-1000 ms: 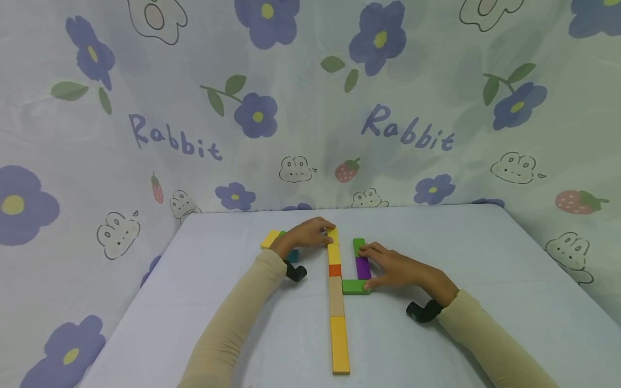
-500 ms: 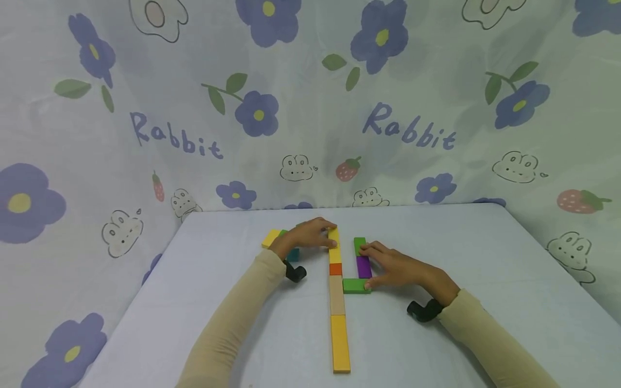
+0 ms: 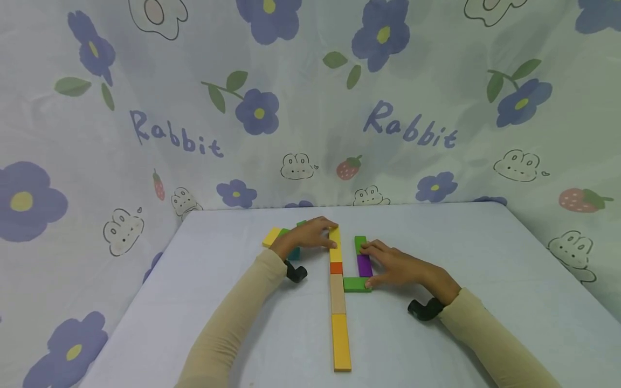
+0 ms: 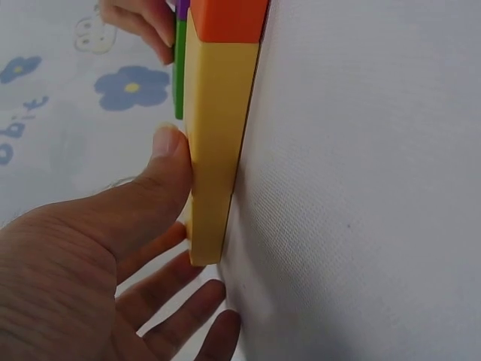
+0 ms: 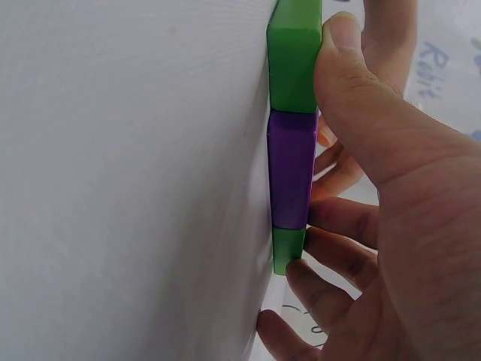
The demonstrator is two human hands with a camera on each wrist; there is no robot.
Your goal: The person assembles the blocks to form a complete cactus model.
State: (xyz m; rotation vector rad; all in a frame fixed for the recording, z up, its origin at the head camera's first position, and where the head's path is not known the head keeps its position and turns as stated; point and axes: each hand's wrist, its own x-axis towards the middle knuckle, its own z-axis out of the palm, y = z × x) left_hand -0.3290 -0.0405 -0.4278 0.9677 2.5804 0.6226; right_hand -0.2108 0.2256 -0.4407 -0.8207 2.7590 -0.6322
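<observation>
across a white-covered counter [image 3: 388, 350], the far yellow block [image 3: 336, 235], slightly askew a second earlier, sat flush, leaving its row [image 3: 337, 293] straight, as a loosely spread left hand [image 3: 310, 233] touched it and the right hand [image 3: 400, 268], fingers apart, touched two green blocks [image 3: 355, 284].

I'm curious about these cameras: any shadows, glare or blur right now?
Head view: soft light, faint shadow beside the left beige fabric sleeve. Left wrist view: grey shadow on the white tabletop by the yellow rectangular block; flower-printed fabric backdrop slightly soft. Right wrist view: shadow left of the purple rectangular block; no strong glare anywhere.
</observation>
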